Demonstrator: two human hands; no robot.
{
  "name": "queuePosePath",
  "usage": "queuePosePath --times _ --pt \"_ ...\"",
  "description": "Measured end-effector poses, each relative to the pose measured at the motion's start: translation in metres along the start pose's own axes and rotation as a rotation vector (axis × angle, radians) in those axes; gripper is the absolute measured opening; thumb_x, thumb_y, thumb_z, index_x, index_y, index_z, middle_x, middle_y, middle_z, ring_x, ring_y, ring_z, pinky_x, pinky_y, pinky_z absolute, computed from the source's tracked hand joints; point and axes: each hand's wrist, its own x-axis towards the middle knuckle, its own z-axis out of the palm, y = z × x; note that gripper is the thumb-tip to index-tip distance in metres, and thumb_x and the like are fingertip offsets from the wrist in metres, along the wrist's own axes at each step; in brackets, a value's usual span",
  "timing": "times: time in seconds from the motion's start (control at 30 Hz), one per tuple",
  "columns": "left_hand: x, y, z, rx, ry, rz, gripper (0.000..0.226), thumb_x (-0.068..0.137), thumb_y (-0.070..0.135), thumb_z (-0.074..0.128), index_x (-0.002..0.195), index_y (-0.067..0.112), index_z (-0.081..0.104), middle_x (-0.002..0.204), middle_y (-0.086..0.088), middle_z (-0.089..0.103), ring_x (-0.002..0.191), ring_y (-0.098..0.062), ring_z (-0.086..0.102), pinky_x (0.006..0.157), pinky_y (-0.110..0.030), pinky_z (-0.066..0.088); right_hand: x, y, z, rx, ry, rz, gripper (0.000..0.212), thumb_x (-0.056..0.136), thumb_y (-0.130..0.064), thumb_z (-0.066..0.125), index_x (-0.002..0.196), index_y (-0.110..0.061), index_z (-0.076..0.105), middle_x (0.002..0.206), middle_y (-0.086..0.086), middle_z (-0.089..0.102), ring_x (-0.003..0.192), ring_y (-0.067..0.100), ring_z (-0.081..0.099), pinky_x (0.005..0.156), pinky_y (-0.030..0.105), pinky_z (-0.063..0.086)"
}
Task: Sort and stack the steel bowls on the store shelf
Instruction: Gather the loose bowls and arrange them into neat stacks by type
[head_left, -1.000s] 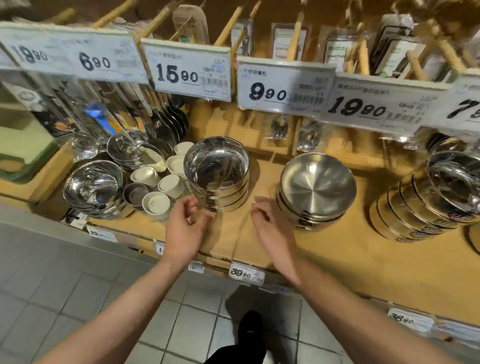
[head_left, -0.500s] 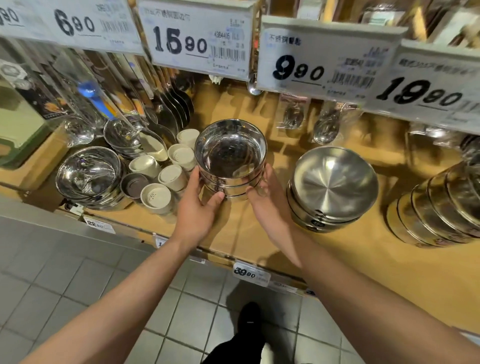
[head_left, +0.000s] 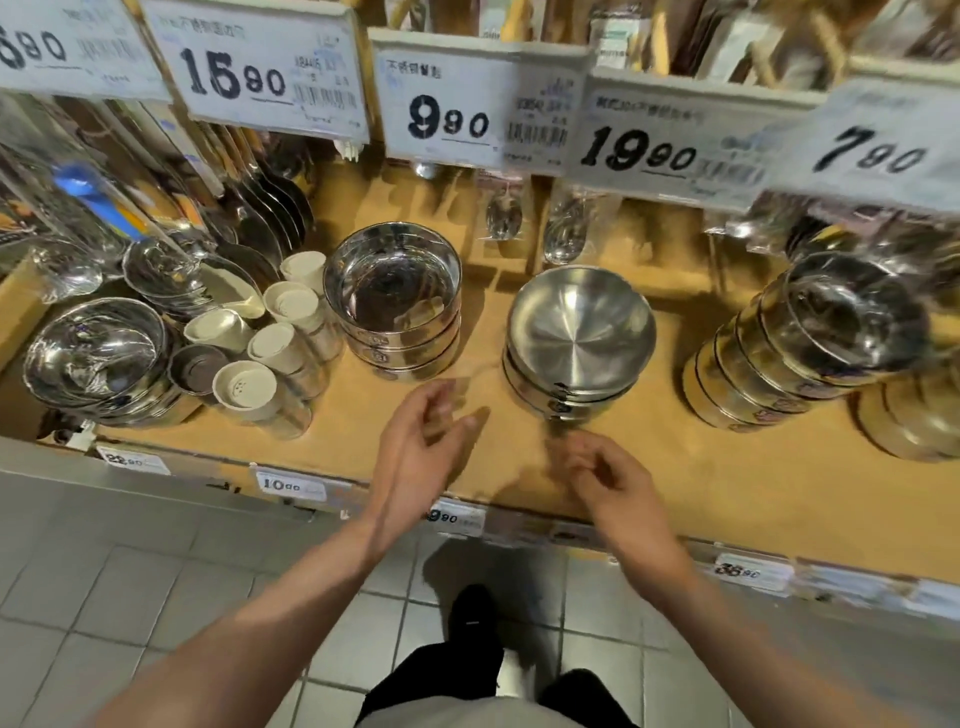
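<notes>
Both hands empty, fingers loosely curled: left hand (head_left: 423, 441), right hand (head_left: 605, 475) near shelf (head_left: 727, 483) front. Straight-walled bowl stack (head_left: 397, 312) upright behind; leaning stack (head_left: 810, 343) at right, blurred, possibly unstable; a nudge could slide it.

Light: we see warm, dim store lighting falling from above.
Glare: bright highlights on the bowls (head_left: 579, 325).
Shadows: soft patches on the shelf (head_left: 727, 483) beneath both hands.
Blur: the fingers (head_left: 582, 460) and price tags (head_left: 447, 111) are smeared by motion.
Distortion: wide-angle lens bends the frame edges.
</notes>
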Motion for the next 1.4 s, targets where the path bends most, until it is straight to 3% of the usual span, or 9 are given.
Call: queuePosePath --times 0.1,0.2,0.27,0.37,0.43,0.53,0.73,0.93,1.4 --pt "0.02 0.019 0.013 0.0 -0.142 0.038 0.055 0.092 0.022 0.074 0.142 0.025 0.049 0.126 0.021 0.057 0.102 0.031 0.05 0.077 0.005 0.04 0.014 -0.01 -0.04 0.016 0.161 -0.047 0.027 0.098 0.002 0.057 0.115 -0.017 0.066 0.122 0.01 0.07 0.116 0.022 0.064 0.108 0.031 0.046" --pt "0.046 0.034 0.018 -0.043 -0.323 0.045 0.084 0.09 0.014 0.074 0.159 0.02 0.027 0.149 0.017 0.04 0.122 0.022 0.044 0.085 0.004 0.04 0.038 -0.022 -0.057 0.057 0.205 -0.097 0.04 0.096 -0.005 0.063 0.133 -0.02 0.059 0.122 0.001 0.062 0.116 0.017 0.058 0.111 0.038 0.045" --pt "0.063 0.04 0.018 0.0 -0.438 0.074 0.093 0.085 0.018 0.075 0.161 0.019 0.02 0.157 0.015 0.029 0.143 0.002 0.031 0.101 -0.002 0.036 0.052 -0.029 -0.059 -0.005 0.156 -0.138 0.068 0.091 -0.018 0.073 0.151 -0.028 0.043 0.135 -0.017 0.055 0.124 0.001 0.052 0.104 0.024 0.042" --pt "0.075 0.04 0.02 0.053 -0.513 0.091 0.088 0.09 0.011 0.071 0.161 0.024 0.022 0.166 0.011 0.024 0.149 -0.001 0.024 0.119 -0.023 0.031 0.067 -0.034 -0.062 -0.091 -0.011 -0.228 0.073 0.08 -0.028 0.079 0.132 -0.061 0.039 0.119 -0.058 0.047 0.114 -0.032 0.043 0.091 0.004 0.039" --pt "0.078 0.038 0.023 0.048 -0.483 0.086 0.082 0.094 -0.001 0.065 0.16 0.024 0.025 0.166 0.008 0.027 0.143 0.007 0.032 0.117 -0.02 0.033 0.073 -0.033 -0.063 -0.117 -0.072 -0.275 0.079 0.079 -0.027 0.082 0.137 -0.06 0.04 0.131 -0.046 0.052 0.125 -0.024 0.043 0.094 0.001 0.038" --pt "0.077 0.039 0.026 0.044 -0.472 0.092 0.081 0.095 -0.005 0.062 0.161 0.021 0.023 0.166 0.005 0.03 0.146 0.001 0.033 0.112 -0.012 0.034 0.076 -0.03 -0.065 -0.075 -0.082 -0.31 0.091 0.077 -0.027 0.083 0.155 -0.037 0.036 0.149 -0.022 0.052 0.142 -0.002 0.04 0.118 0.025 0.033" --pt "0.075 0.047 0.018 0.068 -0.523 0.094 0.096 0.087 -0.011 0.068 0.162 0.02 0.016 0.164 0.007 0.03 0.144 0.002 0.036 0.119 -0.021 0.029 0.077 -0.033 -0.068 -0.097 -0.067 -0.307 0.082 0.078 -0.023 0.08 0.149 -0.041 0.041 0.14 -0.032 0.055 0.138 -0.008 0.043 0.114 0.023 0.033" --pt "0.077 0.054 0.02 0.041 -0.513 0.095 0.095 0.088 -0.011 0.067 0.162 0.014 0.013 0.156 0.008 0.031 0.11 0.029 0.049 0.092 -0.004 0.044 0.078 -0.033 -0.073 -0.025 -0.126 -0.288 0.073 0.092 -0.005 0.072 0.155 -0.023 0.039 0.146 -0.017 0.056 0.137 -0.006 0.045 0.107 0.01 0.036" --pt "0.067 0.05 0.022 0.006 -0.468 0.063 0.091 0.089 -0.015 0.063 0.161 0.014 0.016 0.132 0.033 0.04 0.112 0.028 0.049 0.095 -0.004 0.043 0.08 -0.025 -0.07 -0.084 -0.129 -0.324 0.073 0.095 -0.013 0.07 0.156 -0.032 0.036 0.152 -0.019 0.049 0.146 -0.001 0.036 0.12 0.026 0.025"
